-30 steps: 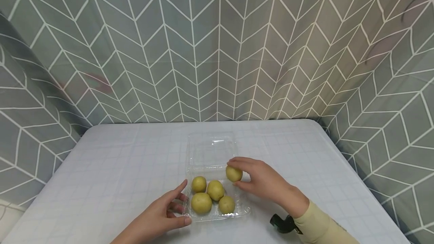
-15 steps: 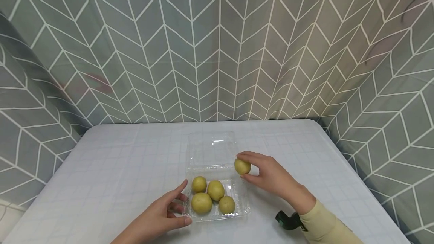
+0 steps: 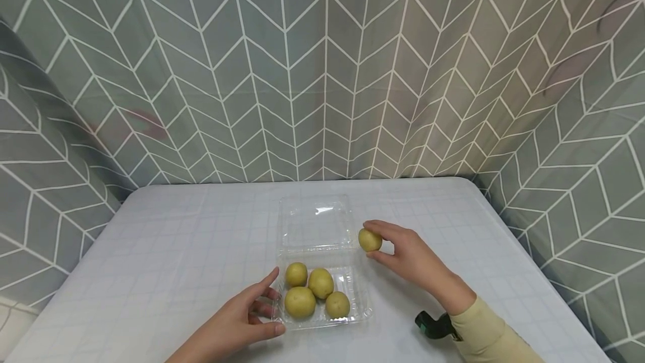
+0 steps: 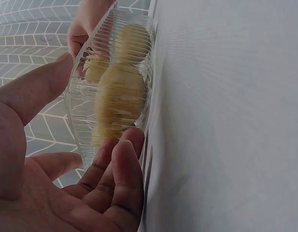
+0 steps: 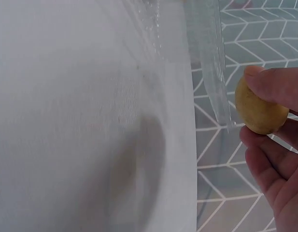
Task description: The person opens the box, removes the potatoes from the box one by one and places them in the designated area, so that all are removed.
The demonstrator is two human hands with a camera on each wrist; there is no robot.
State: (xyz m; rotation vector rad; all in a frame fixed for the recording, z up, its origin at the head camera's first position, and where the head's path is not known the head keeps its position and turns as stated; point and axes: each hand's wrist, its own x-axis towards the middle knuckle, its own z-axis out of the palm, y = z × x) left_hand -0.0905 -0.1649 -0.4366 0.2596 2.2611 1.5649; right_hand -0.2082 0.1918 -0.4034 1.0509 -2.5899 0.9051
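Observation:
A clear plastic clamshell box (image 3: 359, 296) lies on the table with its lid (image 3: 312, 223) folded back flat. Inside sit several yellowish potatoes (image 3: 300, 302), grouped toward the left side. My left hand (image 3: 242, 318) holds the box's left end; in the left wrist view its thumb meets the rim and the other fingertips press the ribbed wall. Beyond the box's right back corner, my right hand (image 3: 410, 254) pinches one small potato (image 5: 259, 107) between thumb and fingers. That potato is raised above the table and casts no contact with the box or lid.
A white cloth with a faint grid covers the table (image 3: 176, 240). Behind and on both sides hangs a grey curtain (image 3: 302, 71) with white chevron lines. A black wrist device (image 3: 434, 326) sits below the right forearm by its sleeve (image 3: 489, 332).
My right hand has moved the pinched potato from over the box's back right part to beyond its right side, farther from me. The left hand and box stay where they were.

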